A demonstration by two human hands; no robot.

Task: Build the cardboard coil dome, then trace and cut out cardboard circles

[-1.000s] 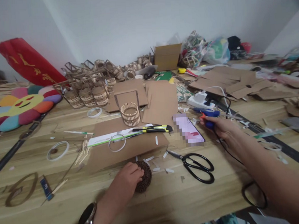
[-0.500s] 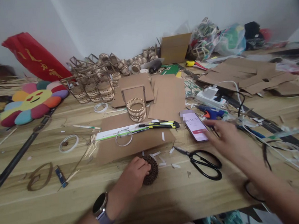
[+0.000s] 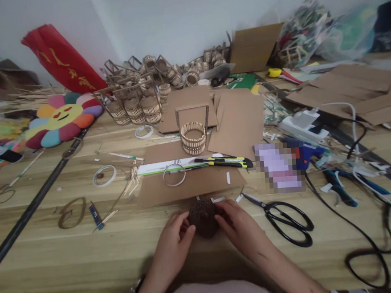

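Observation:
A small dark brown woven dome point(image 3: 203, 216) sits on the wooden table point(image 3: 89, 261) near its front edge. My left hand point(image 3: 173, 237) grips its left side and my right hand point(image 3: 237, 226) grips its right side, fingers curled round it. Just behind lies a cardboard sheet point(image 3: 188, 182) with a yellow utility knife point(image 3: 228, 162), a ruler and a wire ring point(image 3: 174, 174). A small stick basket point(image 3: 193, 137) stands farther back.
Black scissors point(image 3: 287, 220) lie right of my hands. A phone point(image 3: 277, 172), a blue glue gun point(image 3: 304, 150) and black cables point(image 3: 362, 237) are at right. Stacked stick baskets point(image 3: 134, 108), a flower cushion point(image 3: 61, 122), cardboard sheets point(image 3: 355, 86) and tape rings fill the back.
My right hand left the glue gun by the phone and came back to the woven dome, gripping it opposite my left hand. The view shifted left.

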